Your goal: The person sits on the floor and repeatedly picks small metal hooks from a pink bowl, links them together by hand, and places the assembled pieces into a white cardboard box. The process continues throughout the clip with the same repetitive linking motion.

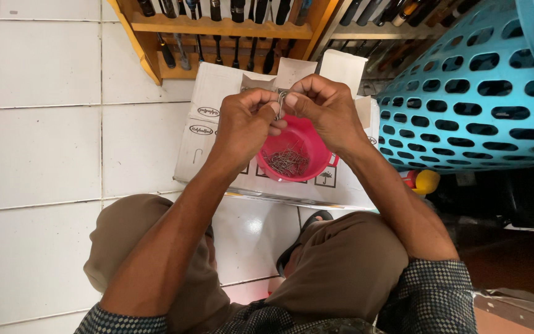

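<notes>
My left hand [245,120] and my right hand [326,108] meet above a pink plastic bowl [307,139]. Together their fingertips pinch a small bent metal wire piece [280,102]. The bowl sits on a white cardboard box [208,114] and holds a pile of several similar thin metal wire pieces [287,162]. Both forearms reach out from my lap, and my knees in brown trousers show below.
A turquoise perforated plastic basket [477,93] stands close on the right. A wooden rack [217,28] with dark-handled tools stands behind the box. White floor tiles [44,154] spread to the left. A small yellow and red object [424,180] lies under the basket.
</notes>
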